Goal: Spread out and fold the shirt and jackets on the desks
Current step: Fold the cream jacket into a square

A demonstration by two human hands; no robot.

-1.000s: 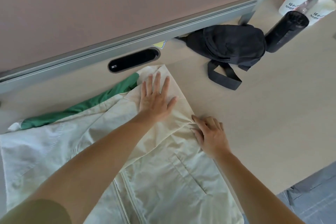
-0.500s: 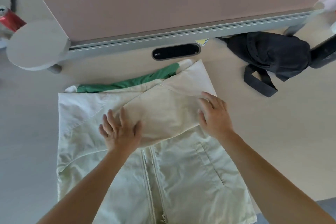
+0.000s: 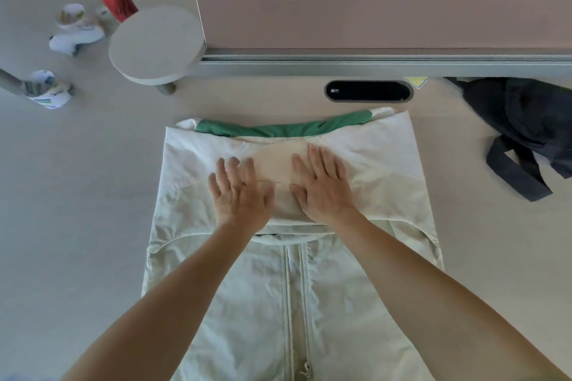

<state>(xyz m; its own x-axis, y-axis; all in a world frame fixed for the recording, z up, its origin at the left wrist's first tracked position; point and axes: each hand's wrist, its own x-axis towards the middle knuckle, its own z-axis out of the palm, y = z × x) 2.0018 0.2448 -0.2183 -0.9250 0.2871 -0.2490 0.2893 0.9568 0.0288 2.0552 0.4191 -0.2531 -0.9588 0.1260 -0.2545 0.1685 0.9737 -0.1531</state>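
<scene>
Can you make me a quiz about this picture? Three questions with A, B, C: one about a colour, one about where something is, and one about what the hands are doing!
1. The strip along the far edge of the jacket is:
A. blue
B. green
C. orange

2. The red can stands:
A. on the jacket
B. far left on the desk, just beyond the round disc
C. on the zip

3. The left hand and right hand are:
A. lying flat on the jacket
B. pulling the zip
C. lifted in the air

Answers:
1 B, the strip is plainly green against the cream cloth.
2 B, the disc hides the can's lower end.
3 A, straight fingers press on the folded cloth.
</scene>
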